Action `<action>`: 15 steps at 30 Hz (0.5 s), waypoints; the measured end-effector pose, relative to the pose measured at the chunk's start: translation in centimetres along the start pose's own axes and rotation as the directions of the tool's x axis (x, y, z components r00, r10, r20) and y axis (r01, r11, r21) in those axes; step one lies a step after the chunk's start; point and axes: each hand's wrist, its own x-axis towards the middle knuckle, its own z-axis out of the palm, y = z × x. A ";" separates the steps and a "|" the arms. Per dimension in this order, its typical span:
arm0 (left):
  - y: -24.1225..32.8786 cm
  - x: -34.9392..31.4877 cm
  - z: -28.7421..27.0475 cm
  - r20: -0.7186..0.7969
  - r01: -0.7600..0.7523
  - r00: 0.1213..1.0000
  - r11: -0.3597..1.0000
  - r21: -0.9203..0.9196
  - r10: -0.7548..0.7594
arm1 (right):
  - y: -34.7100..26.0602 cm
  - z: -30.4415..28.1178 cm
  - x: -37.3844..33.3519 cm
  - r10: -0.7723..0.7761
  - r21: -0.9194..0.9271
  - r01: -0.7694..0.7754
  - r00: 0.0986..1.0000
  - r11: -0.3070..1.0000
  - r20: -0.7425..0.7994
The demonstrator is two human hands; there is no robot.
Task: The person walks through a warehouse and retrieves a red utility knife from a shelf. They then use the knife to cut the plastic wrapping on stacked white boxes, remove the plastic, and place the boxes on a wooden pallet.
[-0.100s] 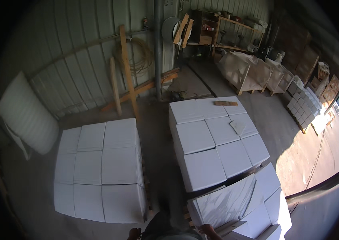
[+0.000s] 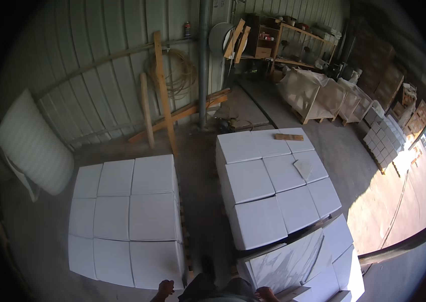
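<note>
While the half-curled left hand [image 2: 166, 288] hangs beside the boxes [image 2: 112, 217] at eight o'clock and the right hand [image 2: 265, 293] is near the slab [image 2: 284, 259] at five, both grips unclear, this seems a reach calling for edge contact.

We hold both hands low at the near edge, well apart: the left hand [image 2: 166, 288] left of our dark-clothed legs [image 2: 198, 289], fingers loosely bent, the right hand [image 2: 264, 292] to their right, its finger pose too small to read.
</note>
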 end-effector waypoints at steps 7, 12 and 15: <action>19.3 6.6 -8.7 -0.261 -0.145 0.961 0.966 -0.212 0.087 | -9.9 1.8 3.4 0.002 -0.653 -0.061 0.996 0.755 -0.091; 29.4 11.4 -10.1 -0.170 -0.196 0.973 0.951 -0.238 0.158 | -20.1 6.3 8.0 -0.080 -0.687 -0.025 0.989 0.726 -0.121; 35.1 15.4 -12.2 -0.161 -0.189 0.973 0.969 -0.162 0.163 | -26.5 8.1 13.0 -0.120 -0.674 0.004 0.985 0.738 -0.126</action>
